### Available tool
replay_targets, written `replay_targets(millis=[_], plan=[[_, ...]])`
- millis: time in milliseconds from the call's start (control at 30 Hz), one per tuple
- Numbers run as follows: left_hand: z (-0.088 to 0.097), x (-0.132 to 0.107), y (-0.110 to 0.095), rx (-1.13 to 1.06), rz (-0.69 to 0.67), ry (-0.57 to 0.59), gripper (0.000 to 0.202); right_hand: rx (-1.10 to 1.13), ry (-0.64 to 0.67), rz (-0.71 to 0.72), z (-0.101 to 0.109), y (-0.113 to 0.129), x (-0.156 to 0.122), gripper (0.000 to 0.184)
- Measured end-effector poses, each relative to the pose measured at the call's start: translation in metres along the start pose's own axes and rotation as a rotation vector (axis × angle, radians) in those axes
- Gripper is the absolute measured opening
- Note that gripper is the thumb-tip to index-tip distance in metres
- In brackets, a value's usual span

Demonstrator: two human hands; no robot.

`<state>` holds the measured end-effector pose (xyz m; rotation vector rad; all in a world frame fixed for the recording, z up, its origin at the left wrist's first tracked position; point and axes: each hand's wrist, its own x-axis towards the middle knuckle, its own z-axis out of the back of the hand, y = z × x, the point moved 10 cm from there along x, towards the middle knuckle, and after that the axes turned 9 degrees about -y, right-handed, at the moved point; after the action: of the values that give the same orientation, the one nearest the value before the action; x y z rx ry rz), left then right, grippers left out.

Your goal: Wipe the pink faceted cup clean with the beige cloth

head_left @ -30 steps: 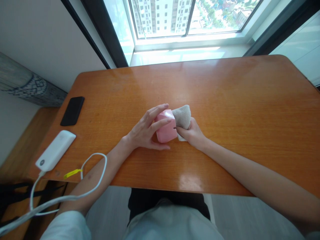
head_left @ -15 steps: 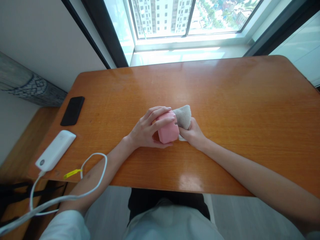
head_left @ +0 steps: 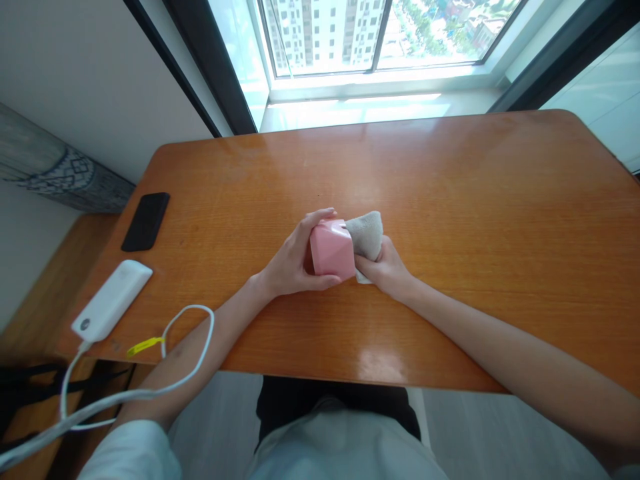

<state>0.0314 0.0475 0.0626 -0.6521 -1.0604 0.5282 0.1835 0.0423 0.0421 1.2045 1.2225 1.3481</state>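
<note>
My left hand (head_left: pixel 299 259) is closed round a small pink faceted object (head_left: pixel 333 250), thumb along its near side and fingers on its far side. What kind of object it is, I cannot tell. A light grey cloth (head_left: pixel 365 235) is bunched in my right hand (head_left: pixel 385 267) and touches the pink object's right side. The right fingertips are hidden behind the cloth and the object. Both hands are over the middle of the wooden table (head_left: pixel 450 193).
At the table's left lie a black phone (head_left: pixel 145 221) and a white power bank (head_left: pixel 112 300). From the power bank a white cable (head_left: pixel 207 347) with a yellow tag (head_left: pixel 145 347) loops over my left forearm. A window (head_left: pixel 373 40) stands behind the table.
The pink object has turned in my left hand and shifted slightly left. My left fingers have moved from its top to its far side. The right hand with the cloth is nearly still.
</note>
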Motion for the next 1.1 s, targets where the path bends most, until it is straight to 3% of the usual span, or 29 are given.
replay_targets(millis=[100, 233, 333, 467, 633, 733, 900, 1000, 1100], plan=[[0.0, 0.0, -0.016, 0.092, -0.188, 0.012, 0.125, 0.011, 0.009, 0.027, 0.0, 0.004, 0.0, 0.018], [-0.005, -0.006, -0.039, 0.308, -0.48, 0.078, 0.123, 0.015, 0.021, 0.009, -0.001, 0.003, 0.0, 0.024], [-0.006, -0.009, -0.041, 0.424, -0.55, 0.113, 0.115, 0.02, 0.028, -0.019, -0.001, -0.001, 0.0, 0.027], [-0.004, -0.006, -0.038, 0.446, -0.507, 0.079, 0.104, 0.034, 0.02, -0.02, -0.001, -0.003, 0.001, 0.023], [-0.002, 0.002, -0.041, 0.32, -0.418, -0.002, 0.114, 0.033, 0.028, -0.025, -0.002, 0.0, 0.0, 0.014], [0.001, 0.006, -0.032, 0.196, -0.258, -0.017, 0.114, 0.015, 0.04, -0.021, -0.003, 0.001, 0.0, 0.014], [0.003, 0.003, 0.002, 0.007, 0.073, -0.002, 0.1, -0.047, -0.036, -0.042, 0.005, -0.003, 0.002, 0.015], [0.0, -0.001, 0.007, -0.019, 0.088, 0.023, 0.105, -0.04, -0.018, -0.039, 0.003, -0.003, 0.001, 0.015], [0.0, -0.001, -0.001, 0.008, -0.014, 0.016, 0.12, -0.033, -0.022, -0.039, 0.003, -0.002, 0.0, 0.014]])
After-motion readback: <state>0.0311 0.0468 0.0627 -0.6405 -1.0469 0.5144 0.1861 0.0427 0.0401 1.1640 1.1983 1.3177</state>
